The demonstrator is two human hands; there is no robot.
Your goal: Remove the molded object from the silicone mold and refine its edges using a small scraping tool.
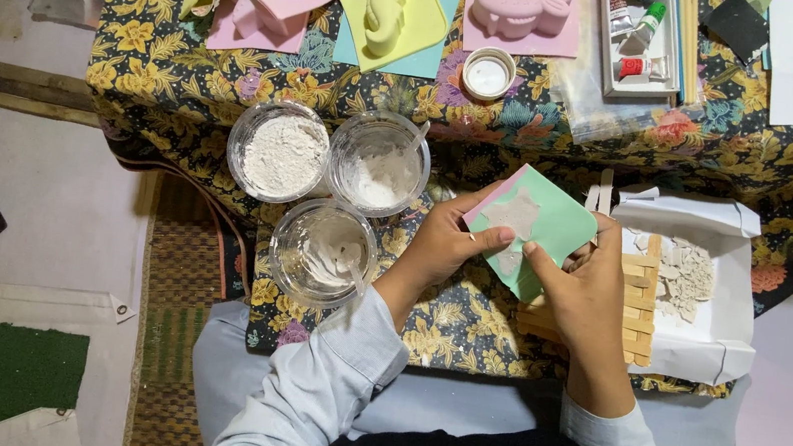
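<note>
My left hand (442,244) and my right hand (585,292) together hold a mint-green square mould (548,221), tilted, with a pale plaster shape set in its hollow. The left thumb presses on its left edge, the right fingers pinch its lower right corner. Beneath the hands lies a raft of wooden sticks (637,313) on a white paper sheet (726,334) strewn with broken plaster bits (688,274).
Three clear plastic cups stand to the left: one with white powder (279,151), one with a spoon (380,162), one smeared with plaster (322,252). Coloured moulds (388,5), a small white lid (487,73) and paint tubes (639,31) line the far side of the floral cloth (183,76).
</note>
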